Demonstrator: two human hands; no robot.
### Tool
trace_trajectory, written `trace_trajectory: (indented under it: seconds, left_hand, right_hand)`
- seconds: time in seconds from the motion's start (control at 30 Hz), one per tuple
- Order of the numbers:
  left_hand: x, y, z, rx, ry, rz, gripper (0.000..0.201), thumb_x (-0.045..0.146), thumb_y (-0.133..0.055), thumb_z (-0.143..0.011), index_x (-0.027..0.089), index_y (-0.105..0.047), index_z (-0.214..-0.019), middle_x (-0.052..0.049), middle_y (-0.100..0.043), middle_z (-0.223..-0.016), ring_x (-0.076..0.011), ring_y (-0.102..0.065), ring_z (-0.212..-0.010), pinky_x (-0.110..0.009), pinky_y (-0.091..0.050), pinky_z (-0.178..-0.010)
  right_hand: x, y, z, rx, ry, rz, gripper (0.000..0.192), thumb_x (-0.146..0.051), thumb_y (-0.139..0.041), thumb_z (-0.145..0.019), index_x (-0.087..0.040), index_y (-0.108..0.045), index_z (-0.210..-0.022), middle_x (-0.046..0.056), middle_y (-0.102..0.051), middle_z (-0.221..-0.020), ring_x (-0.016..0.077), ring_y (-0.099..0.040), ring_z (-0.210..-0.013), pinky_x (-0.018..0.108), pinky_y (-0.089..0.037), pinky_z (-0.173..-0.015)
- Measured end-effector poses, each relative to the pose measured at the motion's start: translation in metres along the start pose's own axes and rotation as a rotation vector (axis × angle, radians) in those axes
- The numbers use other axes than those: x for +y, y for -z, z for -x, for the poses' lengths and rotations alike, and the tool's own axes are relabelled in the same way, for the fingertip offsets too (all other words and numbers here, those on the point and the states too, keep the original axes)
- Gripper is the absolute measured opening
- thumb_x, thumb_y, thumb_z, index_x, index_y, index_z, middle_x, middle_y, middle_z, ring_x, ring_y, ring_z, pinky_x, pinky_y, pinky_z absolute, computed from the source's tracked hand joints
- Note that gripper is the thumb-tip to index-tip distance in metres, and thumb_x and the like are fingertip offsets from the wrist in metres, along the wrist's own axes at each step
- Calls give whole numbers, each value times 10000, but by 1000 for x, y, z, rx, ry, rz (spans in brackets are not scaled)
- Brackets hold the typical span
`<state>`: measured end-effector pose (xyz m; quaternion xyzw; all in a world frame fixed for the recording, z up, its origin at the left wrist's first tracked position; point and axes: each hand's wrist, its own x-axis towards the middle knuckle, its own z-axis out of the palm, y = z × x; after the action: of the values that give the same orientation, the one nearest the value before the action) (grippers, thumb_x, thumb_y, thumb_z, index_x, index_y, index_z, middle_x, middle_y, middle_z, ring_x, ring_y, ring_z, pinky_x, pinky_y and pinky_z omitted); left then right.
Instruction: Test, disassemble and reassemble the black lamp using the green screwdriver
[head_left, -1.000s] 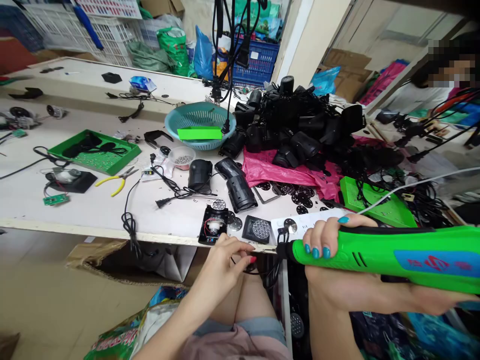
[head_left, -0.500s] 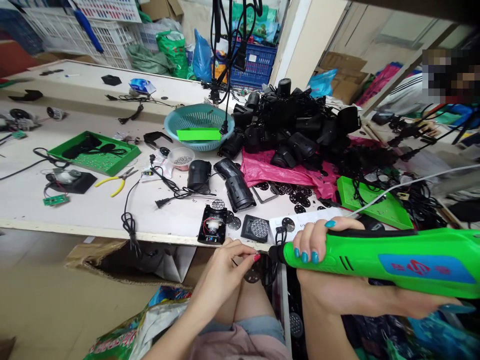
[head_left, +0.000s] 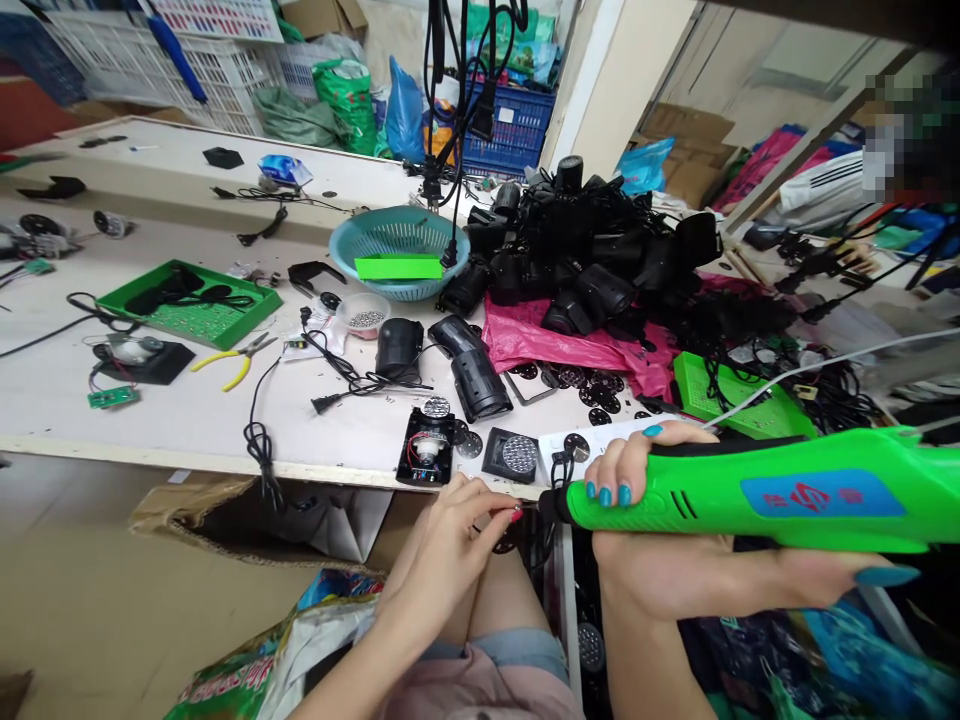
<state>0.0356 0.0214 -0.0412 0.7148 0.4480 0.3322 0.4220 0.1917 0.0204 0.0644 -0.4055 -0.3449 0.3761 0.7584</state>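
My right hand is wrapped around a bright green electric screwdriver, held almost level with its bit pointing left. At the bit's tip, the thumb and forefinger of my left hand are pinched together. Whatever is between them is too small to make out. Just beyond my left hand, at the table's front edge, lies an open black housing with a motor and wires inside. A square black frame with a round grille lies beside it. Below the fingers, a dark disc is partly hidden.
Black housings are heaped on a pink bag. A teal basket, a bowl of screws, yellow pliers and a green tray stand on the table. Cables hang overhead. Another person is at right.
The screwdriver's rear end has risen slightly, and my right hand has shifted a little with it. My left fingers stay pinched at the bit's tip.
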Motion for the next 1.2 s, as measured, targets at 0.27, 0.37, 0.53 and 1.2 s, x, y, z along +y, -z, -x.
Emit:
trace_trajectory:
  seconds: [0.27,0.37,0.53,1.2]
  left_hand:
    - [-7,28,-16,133,98,142,174,299,-652,-905,205,-737,-785,-20,-696,-767,-190,-589,-775,-286,-425,-711]
    - [5,40,-27,212,82,212,176,319,-659,-890,194,-713,-779,-15,-662,-762,-172,-565,-745,-272,-413,-693]
    - [33,45,-41,245,64,324,173,319,-667,-878,183,-693,-775,-3,-625,-748,-146,-519,-700,-255,-395,-667]
    - [-33,96,-55,333,384,-227,609,653,-411,-913,139,-584,-1190,-171,-660,-1099,-346,-597,-1082,-509,-421,-995]
  right_hand:
    - [5,12,-4,2,58,53,607,-767,-627,-709,-222,-568,-971,-23,-550,-642,147,-477,-525,297,-395,-526]
    - [13,20,-4,-55,53,206,324,-375,-730,-793,-231,-587,-1045,-39,-588,-688,117,-512,-527,263,-407,-522]
    - [26,19,2,-156,-25,429,273,-222,-754,-797,-239,-588,-1012,-5,-701,-887,101,-591,-658,232,-477,-602]
    - [23,16,3,-33,-51,416,365,-201,-802,-724,-222,-556,-993,-15,-656,-829,122,-669,-704,225,-535,-631]
